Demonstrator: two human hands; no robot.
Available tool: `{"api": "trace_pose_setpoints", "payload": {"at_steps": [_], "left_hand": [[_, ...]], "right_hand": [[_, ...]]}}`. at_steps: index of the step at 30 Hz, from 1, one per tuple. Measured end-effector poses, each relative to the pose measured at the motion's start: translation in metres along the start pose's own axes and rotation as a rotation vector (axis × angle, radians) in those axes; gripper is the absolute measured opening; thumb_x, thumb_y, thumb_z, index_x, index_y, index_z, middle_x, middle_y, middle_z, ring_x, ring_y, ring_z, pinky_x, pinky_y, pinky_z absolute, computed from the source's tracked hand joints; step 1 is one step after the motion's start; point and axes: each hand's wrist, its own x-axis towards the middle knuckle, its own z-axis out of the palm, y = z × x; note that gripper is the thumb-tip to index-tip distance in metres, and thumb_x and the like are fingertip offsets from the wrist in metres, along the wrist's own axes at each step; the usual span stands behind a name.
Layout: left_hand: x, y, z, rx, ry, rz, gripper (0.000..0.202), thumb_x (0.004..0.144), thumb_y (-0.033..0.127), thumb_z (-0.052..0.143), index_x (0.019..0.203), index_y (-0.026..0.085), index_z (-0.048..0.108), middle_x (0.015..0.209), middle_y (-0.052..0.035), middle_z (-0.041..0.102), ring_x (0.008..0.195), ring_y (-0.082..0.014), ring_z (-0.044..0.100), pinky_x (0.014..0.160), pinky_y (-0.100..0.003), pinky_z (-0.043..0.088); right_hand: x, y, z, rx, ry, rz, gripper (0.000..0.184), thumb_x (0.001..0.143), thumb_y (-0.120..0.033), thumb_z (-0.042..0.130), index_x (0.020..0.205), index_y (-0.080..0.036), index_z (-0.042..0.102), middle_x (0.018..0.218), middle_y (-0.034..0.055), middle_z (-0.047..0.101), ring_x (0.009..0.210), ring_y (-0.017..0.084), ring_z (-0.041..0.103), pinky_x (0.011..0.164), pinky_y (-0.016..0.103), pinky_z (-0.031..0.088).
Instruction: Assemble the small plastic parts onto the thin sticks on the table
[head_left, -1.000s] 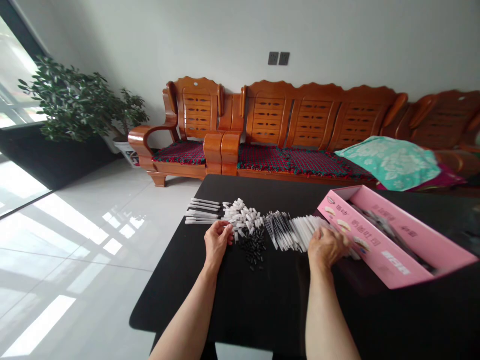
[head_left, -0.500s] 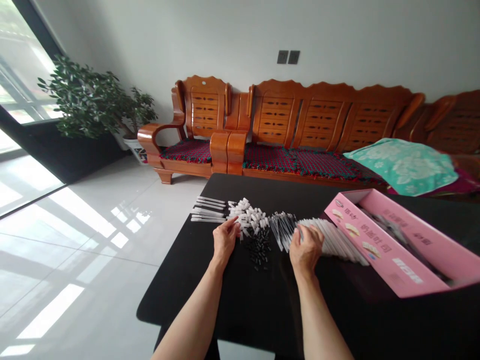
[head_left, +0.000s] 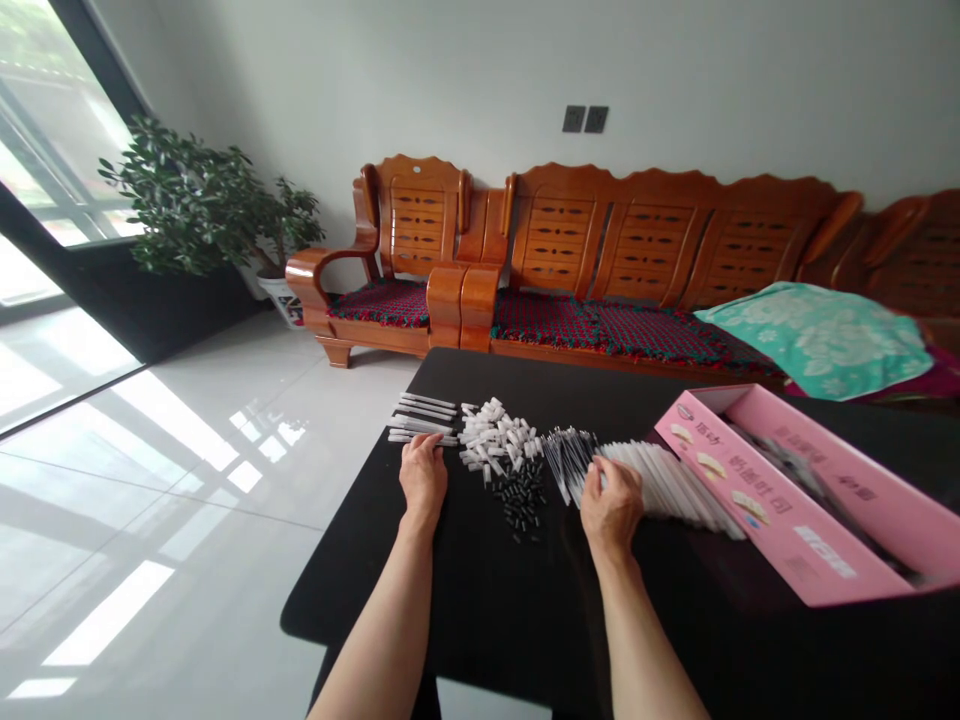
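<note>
White plastic sticks [head_left: 420, 418] lay under the left hand [head_left: 424, 480], didn't they?

Yes, its fingertips [head_left: 417, 448] curled lightly over their near ends, though I couldn't tell whether they pinched any.

And the right hand [head_left: 611, 505]?

Its fingers [head_left: 600, 472] were bent, partly closed against a fan of white tubes [head_left: 664, 487], just beside a bunch of thin clear rods [head_left: 570, 465]. Whether they gripped anything, I couldn't tell.

What lay between the hands?

A heap of white caps [head_left: 499, 435] and small black pieces [head_left: 521, 500], on a black table [head_left: 480, 610].

Further out?

An open pink cardboard box [head_left: 787, 510] sat at the table's right, and a wooden sofa [head_left: 637, 240] stood beyond.
</note>
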Motion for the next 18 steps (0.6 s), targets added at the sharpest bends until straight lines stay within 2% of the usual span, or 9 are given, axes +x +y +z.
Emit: {"api": "trace_pose_setpoints", "payload": {"at_steps": [5, 11, 18], "left_hand": [[-0.003, 0.001, -0.001, 0.178, -0.043, 0.035, 0.024, 0.084, 0.014, 0.060, 0.102, 0.023, 0.075, 0.105, -0.0103, 0.066, 0.099, -0.0304, 0.056, 0.079, -0.038, 0.046], [-0.002, 0.002, -0.009, 0.303, -0.075, 0.082, 0.011, 0.084, 0.020, 0.065, 0.089, 0.024, 0.074, 0.100, -0.0069, 0.067, 0.093, -0.0266, 0.057, 0.083, -0.036, 0.043], [-0.001, 0.002, -0.016, 0.351, -0.142, 0.049, 0.013, 0.087, 0.024, 0.066, 0.090, 0.027, 0.078, 0.099, -0.0063, 0.070, 0.094, -0.0282, 0.056, 0.076, -0.036, 0.039]], "right_hand": [[-0.001, 0.001, 0.000, -0.012, -0.002, 0.003, 0.022, 0.093, -0.024, 0.049, 0.092, -0.013, 0.069, 0.086, 0.0139, 0.069, 0.089, 0.027, 0.060, 0.086, 0.041, 0.048], [-0.001, 0.003, 0.002, -0.027, 0.015, -0.041, 0.021, 0.092, -0.022, 0.051, 0.092, -0.012, 0.069, 0.084, 0.0133, 0.070, 0.086, 0.026, 0.060, 0.082, 0.039, 0.050], [-0.002, 0.003, 0.002, -0.003, 0.010, -0.049, 0.021, 0.093, -0.022, 0.052, 0.093, -0.011, 0.070, 0.085, 0.0141, 0.070, 0.086, 0.026, 0.061, 0.081, 0.039, 0.051]]}}
